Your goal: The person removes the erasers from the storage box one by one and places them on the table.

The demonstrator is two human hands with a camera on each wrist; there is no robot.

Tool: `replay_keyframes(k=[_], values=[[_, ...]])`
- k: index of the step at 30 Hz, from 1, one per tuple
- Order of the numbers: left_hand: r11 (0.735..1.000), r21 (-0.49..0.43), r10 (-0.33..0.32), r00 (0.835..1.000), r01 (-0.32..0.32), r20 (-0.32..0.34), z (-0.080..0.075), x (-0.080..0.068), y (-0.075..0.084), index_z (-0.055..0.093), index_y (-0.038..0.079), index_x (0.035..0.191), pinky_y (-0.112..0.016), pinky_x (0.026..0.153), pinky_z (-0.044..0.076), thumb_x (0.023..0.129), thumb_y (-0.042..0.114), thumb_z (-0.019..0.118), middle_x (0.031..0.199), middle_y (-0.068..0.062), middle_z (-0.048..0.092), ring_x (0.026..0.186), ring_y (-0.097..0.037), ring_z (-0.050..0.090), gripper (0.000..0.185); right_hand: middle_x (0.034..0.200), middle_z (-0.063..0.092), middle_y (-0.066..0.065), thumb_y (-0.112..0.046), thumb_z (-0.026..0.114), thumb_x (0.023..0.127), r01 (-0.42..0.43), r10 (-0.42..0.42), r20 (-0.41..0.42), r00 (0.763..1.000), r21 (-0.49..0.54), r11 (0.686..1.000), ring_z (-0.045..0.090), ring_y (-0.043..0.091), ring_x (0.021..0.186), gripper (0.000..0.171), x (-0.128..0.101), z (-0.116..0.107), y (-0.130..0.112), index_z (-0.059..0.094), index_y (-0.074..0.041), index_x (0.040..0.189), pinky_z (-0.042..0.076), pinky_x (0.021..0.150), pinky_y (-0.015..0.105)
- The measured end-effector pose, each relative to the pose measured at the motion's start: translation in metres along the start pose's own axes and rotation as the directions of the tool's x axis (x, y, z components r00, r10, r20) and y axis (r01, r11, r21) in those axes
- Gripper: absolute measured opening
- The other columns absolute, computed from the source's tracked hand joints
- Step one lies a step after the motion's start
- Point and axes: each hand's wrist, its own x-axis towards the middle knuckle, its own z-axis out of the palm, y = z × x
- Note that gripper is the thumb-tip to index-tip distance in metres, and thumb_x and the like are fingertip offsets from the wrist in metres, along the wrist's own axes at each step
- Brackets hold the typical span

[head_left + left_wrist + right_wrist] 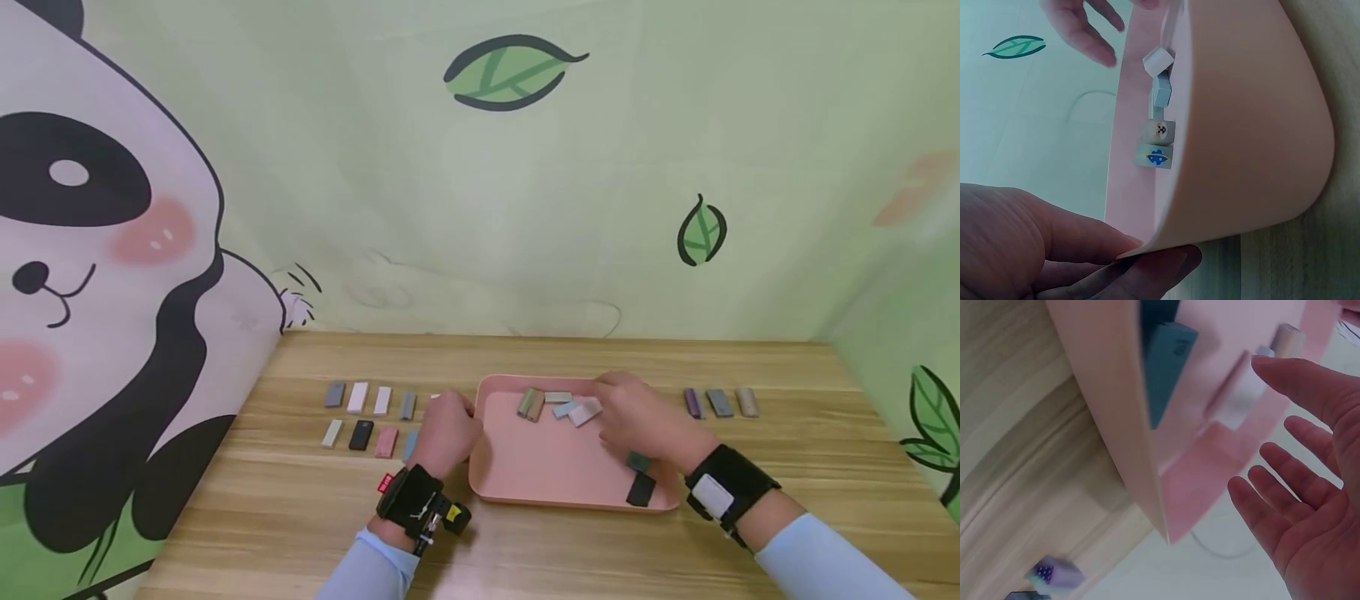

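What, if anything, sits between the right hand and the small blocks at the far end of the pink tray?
Nothing visible. The right hand hovers open over the pink tray, fingers close beside the blocks, with no object between. The left hand grips the tray's left rim, clear of that path.

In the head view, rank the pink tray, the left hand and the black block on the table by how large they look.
1. Pink tray, by far the largest.
2. Left hand, gripping the tray's left rim.
3. Black block, smallest, in the near row left of the tray.
All three lie at a similar distance from the camera, so the order is safe.
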Motion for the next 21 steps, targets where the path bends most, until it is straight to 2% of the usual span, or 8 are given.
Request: replay_keyframes(k=[3, 5, 12, 15, 21], values=[[1.000, 0.006, 0.010, 1.000, -0.010, -0.008, 0.001, 0.002, -0.002, 0.035, 0.015, 0.050, -0.023, 0.035, 0.026, 0.081, 0.004, 0.053, 0.046, 0.004, 0.030, 0.038, -0.012, 0.037, 0.037, 0.127, 0.057, 0.006, -0.014, 0.069, 0.076, -0.007, 0.008, 0.021, 1.000, -0.048, 0.999, 0.055, 0.023, 0.114, 0.053, 0.007, 0.008, -0.002, 0.057, -0.018, 0.128, 0.050, 0.089, 0.041], [1.000, 0.006, 0.016, 1.000, -0.016, -0.011, 0.002, 0.002, -0.002, 0.034, 0.015, 0.049, -0.023, 0.034, 0.025, 0.081, 0.004, 0.053, 0.046, 0.005, 0.029, 0.038, -0.012, 0.036, 0.038, 0.124, 0.059, 0.004, -0.016, 0.070, 0.076, 0.017, -0.016, 0.011, 1.000, -0.082, 0.996, 0.057, 0.023, 0.113, 0.048, 0.011, 0.012, -0.002, 0.060, -0.018, 0.123, 0.050, 0.088, 0.041], [1.000, -0.002, 0.019, 1.000, -0.019, -0.012, -0.001, 0.001, 0.000, 0.033, 0.015, 0.050, -0.023, 0.035, 0.025, 0.081, 0.003, 0.051, 0.046, 0.004, 0.027, 0.038, -0.012, 0.034, 0.038, 0.107, 0.064, -0.002, -0.027, 0.075, 0.073, 0.088, -0.086, 0.020, 0.996, -0.118, 0.989, 0.058, 0.010, 0.091, 0.038, 0.018, 0.017, -0.005, 0.066, -0.017, 0.108, 0.051, 0.080, 0.031], [1.000, 0.006, 0.030, 0.999, -0.030, -0.019, -0.001, 0.000, 0.001, 0.033, 0.015, 0.049, -0.023, 0.034, 0.025, 0.080, 0.003, 0.052, 0.046, 0.004, 0.027, 0.037, -0.011, 0.033, 0.038, 0.104, 0.064, -0.001, -0.025, 0.074, 0.075, 0.084, -0.079, 0.051, 0.996, -0.111, 0.990, 0.057, 0.009, 0.089, 0.035, 0.018, 0.017, -0.007, 0.066, -0.015, 0.107, 0.050, 0.080, 0.030], [0.995, 0.035, 0.092, 0.994, -0.091, -0.053, 0.002, 0.000, -0.002, 0.035, 0.014, 0.047, -0.022, 0.032, 0.023, 0.075, 0.000, 0.051, 0.043, 0.007, 0.029, 0.034, -0.008, 0.034, 0.036, 0.107, 0.064, 0.002, -0.016, 0.069, 0.078, 0.093, -0.082, 0.083, 0.993, -0.139, 0.986, 0.059, 0.013, 0.096, 0.030, 0.017, 0.016, -0.010, 0.066, -0.014, 0.108, 0.051, 0.084, 0.034]])
